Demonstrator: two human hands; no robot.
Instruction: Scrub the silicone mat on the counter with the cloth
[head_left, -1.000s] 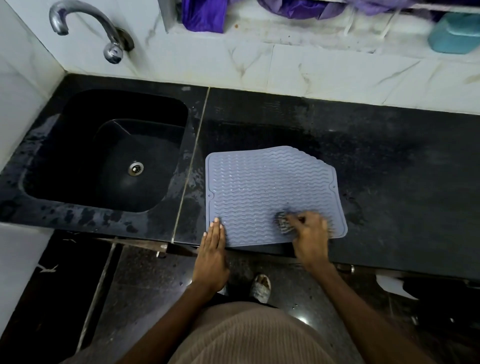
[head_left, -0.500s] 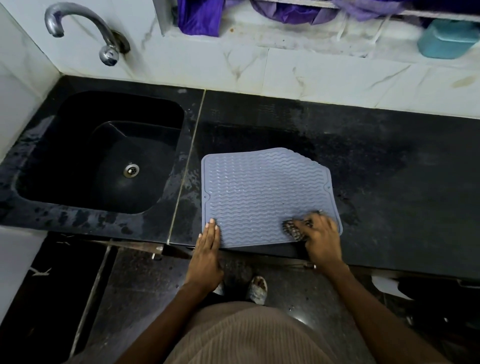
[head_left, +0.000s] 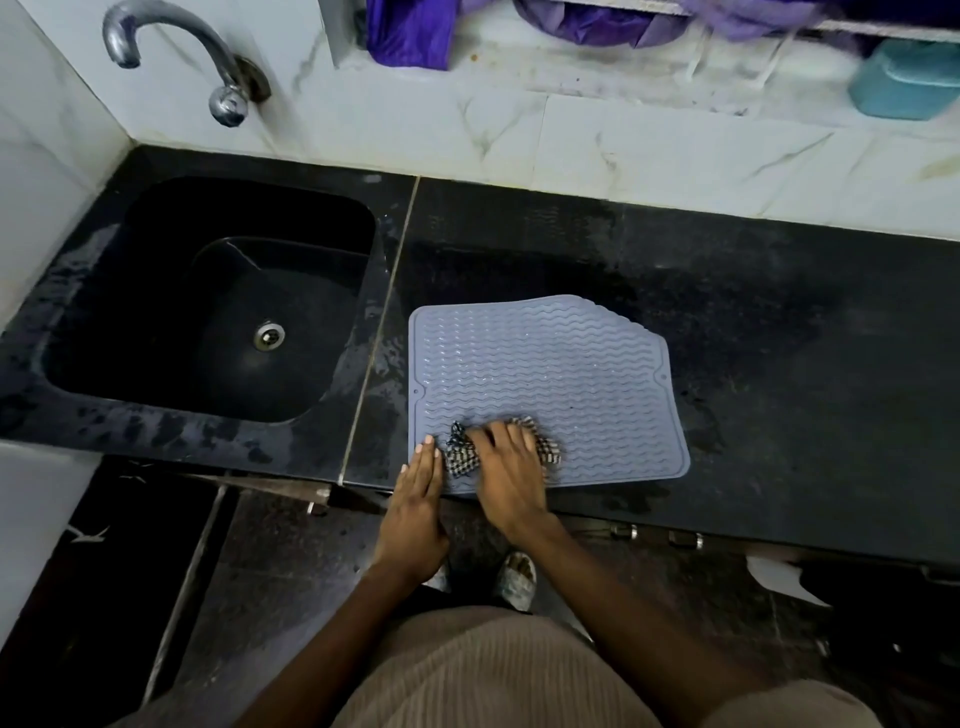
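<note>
Here, head view:
Mat: the grey silicone mat (head_left: 550, 384) is lying flat on the black counter (head_left: 779, 332), centre of the frame, right of the sink (head_left: 218, 301).
Right hand: the right hand (head_left: 506, 467) is pressing the checked cloth (head_left: 462, 457) onto the mat's lower left part, fingers bent over it.
Left hand: the left hand (head_left: 418, 493) is lying flat, fingers straight, holding down the mat's lower left corner.
Tap: the tap (head_left: 176, 57) is sitting upper left.

I am seeing the silicone mat (head_left: 550, 379) lying on the counter (head_left: 779, 364), at its near edge, right of the sink (head_left: 218, 301). The tap (head_left: 176, 57) is standing behind the sink. The cloth (head_left: 460, 457) is lying on the mat's near left part, under my right hand (head_left: 506, 467), with my left hand (head_left: 418, 493) resting flat just to its left on the mat's corner.
</note>
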